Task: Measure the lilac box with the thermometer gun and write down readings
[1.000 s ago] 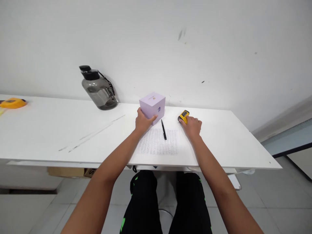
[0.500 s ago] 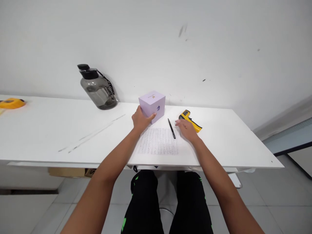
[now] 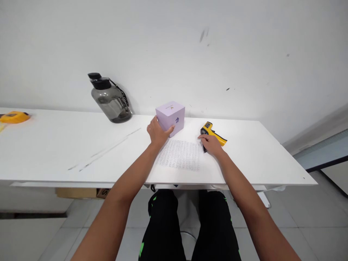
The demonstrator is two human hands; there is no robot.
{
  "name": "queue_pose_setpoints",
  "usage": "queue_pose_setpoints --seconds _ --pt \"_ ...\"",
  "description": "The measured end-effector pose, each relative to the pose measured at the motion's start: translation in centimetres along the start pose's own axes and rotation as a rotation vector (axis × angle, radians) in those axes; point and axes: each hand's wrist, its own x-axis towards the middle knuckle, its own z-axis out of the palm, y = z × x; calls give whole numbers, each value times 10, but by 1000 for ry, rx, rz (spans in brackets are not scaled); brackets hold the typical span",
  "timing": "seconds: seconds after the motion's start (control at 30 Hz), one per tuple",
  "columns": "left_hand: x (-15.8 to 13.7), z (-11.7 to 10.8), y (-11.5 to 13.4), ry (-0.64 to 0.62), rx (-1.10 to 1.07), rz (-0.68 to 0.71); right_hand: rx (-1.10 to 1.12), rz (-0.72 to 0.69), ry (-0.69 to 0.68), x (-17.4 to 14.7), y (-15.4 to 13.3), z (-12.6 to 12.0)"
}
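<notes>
A lilac box with a small dark emblem stands on the table near the wall. My left hand grips its near left corner, thumb on the front face and fingers along the left side. Just right of a clear bubble wrap sheet, my right hand has its fingers closed on a black pen, most of which the hand hides. Behind that hand lies a yellow and black infrared thermometer, its grip pointing right.
A grey transparent water bottle with a black lid and strap stands against the wall, left of the box. At the far left lies a yellow tape measure. The white table's front edge runs above my knees; a cardboard box sits beneath.
The pen has gone from its place beside the bubble wrap to my right hand, which now closes on it. My left hand stays on the lilac box.
</notes>
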Motion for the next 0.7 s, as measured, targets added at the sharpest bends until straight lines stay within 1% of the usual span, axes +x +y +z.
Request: queue_pose_setpoints --seconds 0.07,0.1,0.13,0.17,0.23,0.3,0.33,0.4,0.43,0.47,0.53,0.6,0.63,0.7 --pt "-3 -2 2 67 21 93 171 -2 0 0 5 -1" --pt "-7 -3 5 71 32 167 267 -16 -12 1 6 -1" --pt "-13 -4 10 45 43 261 355 -39 -26 2 6 0" --pt "-20 -5 15 -15 52 361 422 -70 -31 2 6 0" --pt "-37 -5 28 -237 84 564 458 -147 10 2 5 0" --pt "-52 -2 38 -496 137 703 391 -224 120 0 5 -2" --pt "-56 -1 42 -612 163 744 347 -262 186 -2 5 -3" --pt "-60 2 45 -806 195 762 292 -313 302 -5 5 -4" --pt "-59 2 45 -858 204 747 288 -317 341 -7 5 -4" --pt "-56 2 45 -871 212 727 296 -305 358 -7 5 -3" --pt "-50 0 42 -803 226 691 331 -254 329 -8 5 1" --pt "-44 -2 40 -720 229 668 378 -212 239 -7 5 10" --pt "-42 -3 39 -713 219 656 409 -203 197 -7 5 14" --pt "-40 -2 36 -747 185 637 475 -207 143 -6 4 23"
